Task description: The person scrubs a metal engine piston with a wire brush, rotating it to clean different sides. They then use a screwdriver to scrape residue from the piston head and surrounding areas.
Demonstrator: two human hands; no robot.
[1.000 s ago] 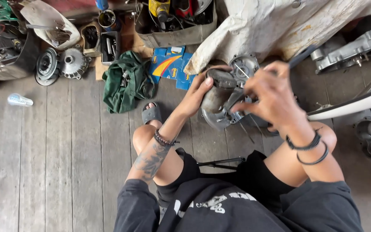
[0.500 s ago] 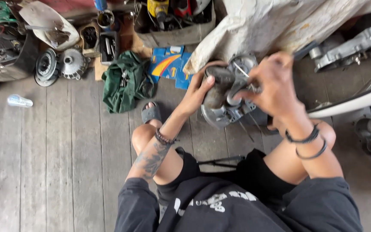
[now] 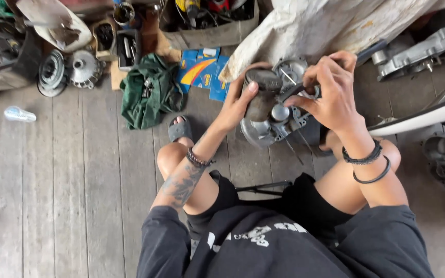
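Gripping the dark cylindrical end of a grey metal engine casing (image 3: 271, 121), the left hand (image 3: 235, 105) curls its fingers over the top with the thumb laid along the near side. The casing stands on the wooden plank floor (image 3: 68, 180) between the person's knees, just in front of a dirty pale tarp (image 3: 315, 25). Above the casing's open face, the right hand (image 3: 330, 95) is closed around a slim dark tool (image 3: 297, 91); its tip seems to touch the casing near a round silver cap, though the fingers hide the exact contact. Left of the casing lies a crumpled green cloth (image 3: 148, 95), and between the two are some blue cardboard packets (image 3: 202, 72). Far left of the casing sit two round metal clutch-like parts (image 3: 68, 69) and a small clear plastic bottle (image 3: 19, 114). Right of the casing, a white curved panel (image 3: 428, 118) crosses the floor, with more grey engine covers (image 3: 428, 46) beyond it.
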